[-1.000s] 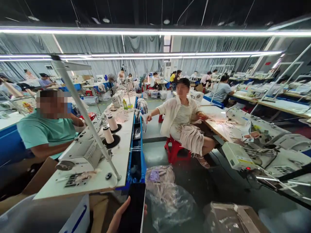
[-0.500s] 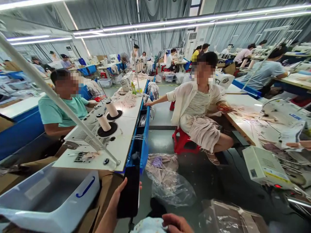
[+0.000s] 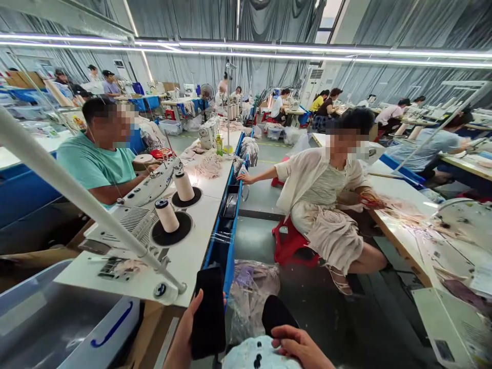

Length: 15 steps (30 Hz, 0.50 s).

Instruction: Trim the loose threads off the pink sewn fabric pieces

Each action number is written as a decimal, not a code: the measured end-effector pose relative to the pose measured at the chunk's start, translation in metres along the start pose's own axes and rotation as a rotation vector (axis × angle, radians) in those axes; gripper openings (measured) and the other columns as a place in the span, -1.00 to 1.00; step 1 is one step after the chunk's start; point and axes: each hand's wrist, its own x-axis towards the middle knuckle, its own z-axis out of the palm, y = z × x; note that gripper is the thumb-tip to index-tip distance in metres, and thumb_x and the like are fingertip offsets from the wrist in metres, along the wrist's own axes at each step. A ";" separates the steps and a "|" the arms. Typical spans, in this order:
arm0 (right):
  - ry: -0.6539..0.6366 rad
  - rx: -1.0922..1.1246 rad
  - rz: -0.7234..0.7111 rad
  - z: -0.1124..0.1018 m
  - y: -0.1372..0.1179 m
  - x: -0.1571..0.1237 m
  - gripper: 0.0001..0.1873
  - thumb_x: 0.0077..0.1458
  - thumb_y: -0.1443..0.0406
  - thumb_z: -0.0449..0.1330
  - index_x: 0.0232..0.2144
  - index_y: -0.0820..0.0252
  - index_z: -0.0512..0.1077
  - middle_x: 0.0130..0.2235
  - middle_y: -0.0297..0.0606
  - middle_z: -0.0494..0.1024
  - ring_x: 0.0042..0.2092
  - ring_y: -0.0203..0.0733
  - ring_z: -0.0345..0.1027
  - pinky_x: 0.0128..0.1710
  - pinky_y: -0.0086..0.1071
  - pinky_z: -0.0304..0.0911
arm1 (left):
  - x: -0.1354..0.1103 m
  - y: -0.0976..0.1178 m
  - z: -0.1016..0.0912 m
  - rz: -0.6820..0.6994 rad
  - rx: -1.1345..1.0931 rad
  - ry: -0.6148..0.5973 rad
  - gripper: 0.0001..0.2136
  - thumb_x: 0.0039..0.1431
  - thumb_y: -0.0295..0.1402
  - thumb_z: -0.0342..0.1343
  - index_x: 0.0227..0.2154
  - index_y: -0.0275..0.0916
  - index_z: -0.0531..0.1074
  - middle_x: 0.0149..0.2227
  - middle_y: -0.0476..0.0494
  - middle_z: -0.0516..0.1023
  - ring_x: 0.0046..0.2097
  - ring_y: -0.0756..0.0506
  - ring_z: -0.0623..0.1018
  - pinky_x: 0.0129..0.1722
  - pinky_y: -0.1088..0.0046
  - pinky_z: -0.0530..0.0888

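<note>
Left hand (image 3: 183, 339): bottom edge of the view, fingers wrapped round a black phone (image 3: 208, 311), thumb up its left side, a fingertip peeking out on the right.
Phone: held upright with a dark screen, just in front of the near end of the white table (image 3: 192, 251).
Right hand (image 3: 303, 349): lying on a pale blue cloth (image 3: 255, 357) with dark spots, fingers loose and pointing left, not pinching anything. Partly cut off by the frame.
Dark rounded thing (image 3: 277, 315): just above the right hand, can't tell what it is.
Plastic bag (image 3: 251, 292): on the floor between phone and dark thing, stuffed with pinkish fabric.
Grey bin (image 3: 57, 328): bottom left, blue handle, beside the table.
White pole (image 3: 77, 195): slants down from the left to a foot at the table's near corner.
Thread cones (image 3: 167, 215): two, upright on black discs, by a white sewing machine (image 3: 149, 187).
Blue trough (image 3: 226, 225): runs along the table's right edge.
Person in teal shirt (image 3: 96, 164): seated at the far side of the machine.
Person in white top (image 3: 326, 189): on a red stool (image 3: 290, 243) in the aisle, one arm stretched to the trough.
Further back: more tables, more people sewing.
</note>
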 end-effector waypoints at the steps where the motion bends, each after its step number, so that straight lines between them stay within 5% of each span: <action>1: -0.011 -0.016 0.007 0.002 -0.012 0.005 -0.61 -0.29 0.23 0.22 -0.32 0.27 0.49 -0.33 -0.20 0.52 -0.37 -0.29 0.32 -0.34 -0.47 0.13 | 0.003 0.004 -0.001 -0.001 0.003 -0.005 -0.36 0.14 -0.17 0.06 0.19 -0.50 0.10 -0.14 -0.43 0.55 -0.19 -0.26 0.58 -0.25 0.31 0.49; 6: -0.042 -0.025 0.071 -0.001 -0.060 0.045 -0.60 -0.36 0.29 0.17 -0.34 0.32 0.43 -0.38 -0.22 0.50 -0.44 -0.36 0.31 -0.45 -0.53 0.07 | 0.026 0.023 0.002 0.059 -0.105 0.025 -0.34 0.18 -0.25 0.02 0.22 -0.58 -0.04 -0.11 -0.51 0.51 -0.10 -0.26 0.55 -0.14 0.29 0.47; 10: -0.066 -0.098 0.104 -0.017 -0.100 0.091 -0.56 -0.37 0.29 0.16 -0.31 0.36 0.39 -0.38 -0.22 0.49 -0.46 -0.40 0.30 -0.51 -0.56 0.05 | 0.049 0.037 0.023 0.105 -0.184 0.095 -0.30 0.12 -0.24 0.09 0.22 -0.53 -0.02 -0.15 -0.44 0.55 -0.19 -0.24 0.58 -0.24 0.34 0.50; 15: -0.183 -0.205 0.135 -0.058 -0.194 0.190 -0.58 -0.41 0.27 0.15 -0.36 0.33 0.40 -0.43 -0.26 0.47 -0.50 -0.38 0.29 -0.50 -0.52 0.11 | 0.114 0.077 0.059 0.205 -0.280 0.227 -0.32 0.09 -0.31 0.13 0.22 -0.48 0.02 -0.17 -0.40 0.57 -0.21 -0.24 0.59 -0.28 0.36 0.52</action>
